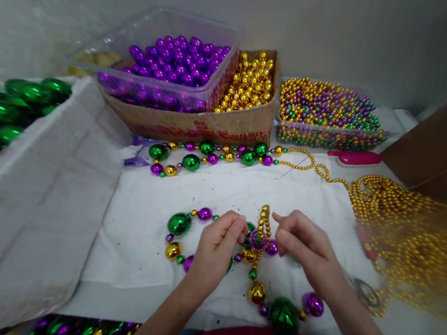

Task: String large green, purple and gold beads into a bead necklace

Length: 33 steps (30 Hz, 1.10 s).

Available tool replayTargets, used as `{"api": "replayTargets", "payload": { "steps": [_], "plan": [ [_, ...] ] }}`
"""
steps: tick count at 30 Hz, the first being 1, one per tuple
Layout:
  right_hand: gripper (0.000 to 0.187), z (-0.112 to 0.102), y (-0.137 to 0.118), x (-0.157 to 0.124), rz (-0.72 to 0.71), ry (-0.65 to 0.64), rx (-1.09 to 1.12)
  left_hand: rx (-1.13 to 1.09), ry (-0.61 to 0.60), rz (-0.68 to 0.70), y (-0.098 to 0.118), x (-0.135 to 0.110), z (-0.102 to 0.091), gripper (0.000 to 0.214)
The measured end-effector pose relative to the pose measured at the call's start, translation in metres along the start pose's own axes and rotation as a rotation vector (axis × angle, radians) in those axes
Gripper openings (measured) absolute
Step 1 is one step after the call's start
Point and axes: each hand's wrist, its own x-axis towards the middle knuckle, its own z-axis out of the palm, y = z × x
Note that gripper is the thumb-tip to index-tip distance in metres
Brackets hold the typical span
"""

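My left hand (217,247) is closed in a pinch over a bead necklace (179,224) of large green, purple and gold beads on the white cloth (148,201). Opposite it, my right hand (307,247) has its fingers curled together; what either pinch holds, perhaps thin thread, is too fine to make out. Between the hands a short loop of small gold beads (264,217) stands up above the necklace. From there a strand runs down toward me, ending around a large green bead (284,316) and a purple bead (313,304). My left hand hides part of the necklace.
Another bead necklace (191,162) lies behind. Along the back stand a clear bin (136,75) of purple beads, a cardboard box (188,125) with gold beads, and a tub (328,129) of mixed beads. Gold bead strands (386,196) pile at right; a box (30,207) of green beads stands left.
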Motion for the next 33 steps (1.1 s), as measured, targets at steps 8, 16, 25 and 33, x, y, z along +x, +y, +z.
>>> {"api": "replayTargets", "payload": {
  "steps": [8,16,25,33],
  "plan": [
    [0.024,0.004,0.052,0.025,0.181,-0.064,0.203,0.328,-0.269,-0.055,-0.042,0.007,0.012,0.034],
    [0.023,0.001,0.044,0.000,0.315,0.054,0.551,0.159,-0.485,-0.070,-0.030,-0.015,-0.003,0.026],
    [0.023,-0.001,0.047,-0.038,0.565,-0.109,0.438,-0.012,-0.540,-0.231,-0.025,-0.041,0.002,0.025],
    [0.029,-0.002,0.054,-0.048,0.681,-0.425,0.254,0.059,-0.580,-0.204,-0.029,-0.048,0.004,0.017]
  ]
}}
